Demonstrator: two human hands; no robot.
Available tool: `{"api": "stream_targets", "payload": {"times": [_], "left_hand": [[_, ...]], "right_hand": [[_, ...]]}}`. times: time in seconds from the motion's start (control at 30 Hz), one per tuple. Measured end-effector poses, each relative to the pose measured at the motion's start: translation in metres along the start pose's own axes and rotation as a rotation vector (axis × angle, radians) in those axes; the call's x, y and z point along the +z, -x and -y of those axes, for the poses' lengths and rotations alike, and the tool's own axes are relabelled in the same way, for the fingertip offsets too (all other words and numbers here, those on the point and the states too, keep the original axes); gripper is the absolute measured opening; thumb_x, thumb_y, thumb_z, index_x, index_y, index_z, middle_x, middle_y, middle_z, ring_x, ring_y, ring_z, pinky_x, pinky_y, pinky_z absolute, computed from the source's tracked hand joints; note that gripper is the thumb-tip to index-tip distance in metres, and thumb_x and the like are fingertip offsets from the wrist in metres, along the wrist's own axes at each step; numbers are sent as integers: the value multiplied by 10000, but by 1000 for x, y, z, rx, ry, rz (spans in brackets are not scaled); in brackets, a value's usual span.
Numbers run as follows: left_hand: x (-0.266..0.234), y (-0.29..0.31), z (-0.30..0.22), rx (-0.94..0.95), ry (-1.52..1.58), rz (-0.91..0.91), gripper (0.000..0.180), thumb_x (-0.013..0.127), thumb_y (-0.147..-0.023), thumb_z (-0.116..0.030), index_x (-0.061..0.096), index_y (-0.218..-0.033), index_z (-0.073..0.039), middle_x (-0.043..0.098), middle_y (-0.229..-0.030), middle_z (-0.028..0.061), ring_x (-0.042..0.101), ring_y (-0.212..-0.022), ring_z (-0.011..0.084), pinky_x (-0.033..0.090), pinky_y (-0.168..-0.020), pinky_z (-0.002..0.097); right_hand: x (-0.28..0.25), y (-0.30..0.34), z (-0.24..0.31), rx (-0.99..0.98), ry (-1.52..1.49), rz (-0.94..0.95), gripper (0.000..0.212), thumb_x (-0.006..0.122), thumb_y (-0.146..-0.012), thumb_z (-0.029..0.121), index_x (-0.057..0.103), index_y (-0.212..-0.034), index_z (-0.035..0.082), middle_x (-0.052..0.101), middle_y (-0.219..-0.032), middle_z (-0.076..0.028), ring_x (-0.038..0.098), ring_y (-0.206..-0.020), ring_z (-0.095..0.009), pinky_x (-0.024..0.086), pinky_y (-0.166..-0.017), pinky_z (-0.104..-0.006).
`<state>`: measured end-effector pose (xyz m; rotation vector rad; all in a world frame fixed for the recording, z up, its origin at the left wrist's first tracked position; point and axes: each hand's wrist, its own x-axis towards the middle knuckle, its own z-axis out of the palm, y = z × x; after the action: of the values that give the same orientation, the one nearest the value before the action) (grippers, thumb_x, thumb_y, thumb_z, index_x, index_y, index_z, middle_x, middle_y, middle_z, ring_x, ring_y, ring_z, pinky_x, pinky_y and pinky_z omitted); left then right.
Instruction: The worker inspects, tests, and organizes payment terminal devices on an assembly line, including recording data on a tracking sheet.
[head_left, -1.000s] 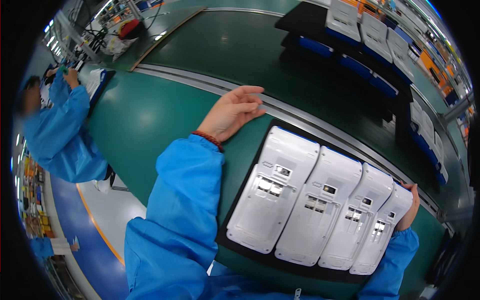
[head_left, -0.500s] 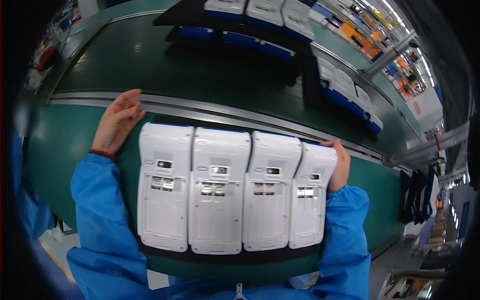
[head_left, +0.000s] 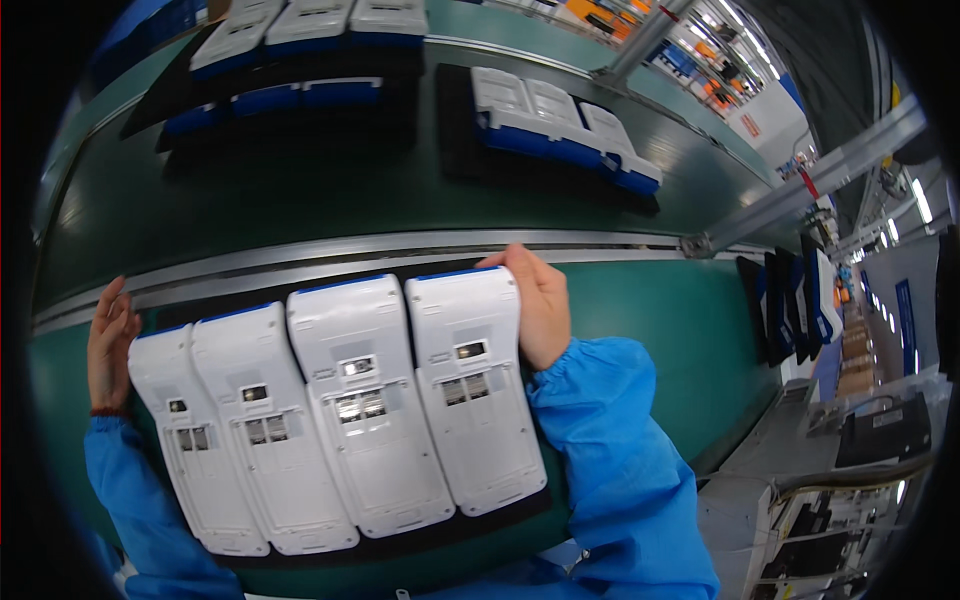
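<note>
Atop bench, white casings, long axes outward, blue edges farthest, left hand loose, right hand, grip unclear.

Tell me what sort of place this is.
Likely a factory assembly line: four matching white plastic housings lie on a flat black board, and more blue-and-white housings sit beyond, over a dark green conveyor-like surface.

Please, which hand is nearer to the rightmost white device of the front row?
The right hand: it is at the upper right corner of the rightmost white device. The left hand is farther, beside the leftmost white device.
</note>
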<state>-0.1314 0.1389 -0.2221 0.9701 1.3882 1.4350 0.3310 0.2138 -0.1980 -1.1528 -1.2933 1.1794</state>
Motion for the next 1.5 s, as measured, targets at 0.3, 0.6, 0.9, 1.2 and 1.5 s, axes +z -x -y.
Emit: {"api": "stream_targets", "payload": {"times": [0.3, 0.6, 0.9, 1.2, 1.5], "left_hand": [[-14, -5, 0, -4, -35, 33, 521, 578, -770, -145, 371, -1242, -68, 457, -1010, -35, 432, -880, 28, 363, -765, 164], [26, 29, -52, -94, -87, 685, 803, 753, -609, -291, 341, -1244, -22, 448, -1186, 113, 396, -1125, 201, 262, -972, 334], [38, 34, -58, -41, -317, 585, 507, 728, -601, -111, 477, -1029, -8, 545, -947, 66, 481, -929, 148, 341, -863, 275], [40, 42, -78, 111, -383, 514, 511, 757, -560, -175, 490, -962, -7, 442, -779, 8, 399, -741, 114, 344, -729, 233], [41, 45, -73, 86, -337, 518, 515, 755, -569, -147, 489, -991, -21, 444, -785, -1, 410, -766, 107, 343, -767, 230]], "right_hand": [[-1, -6, -3, -12, 80, 54, 366, 368, -910, 273, 572, -787, -4, 562, -670, -25, 500, -619, -63, 410, -576, -204], [-3, 0, 4, -124, 448, 22, 135, 468, -749, 76, 572, -770, -7, 562, -690, -64, 507, -632, -114, 411, -558, -242], [0, -4, -8, 53, -38, -96, 341, 369, -905, 283, 511, -736, 23, 523, -614, -42, 509, -566, -104, 414, -524, -221], [10, -1, -2, 47, -100, -121, 327, 367, -904, 303, 489, -751, 42, 542, -633, -61, 538, -561, -120, 450, -520, -223], [5, -1, -5, 46, -83, -80, 339, 371, -903, 304, 496, -733, 38, 543, -630, -59, 535, -570, -119, 446, -531, -226]]}}
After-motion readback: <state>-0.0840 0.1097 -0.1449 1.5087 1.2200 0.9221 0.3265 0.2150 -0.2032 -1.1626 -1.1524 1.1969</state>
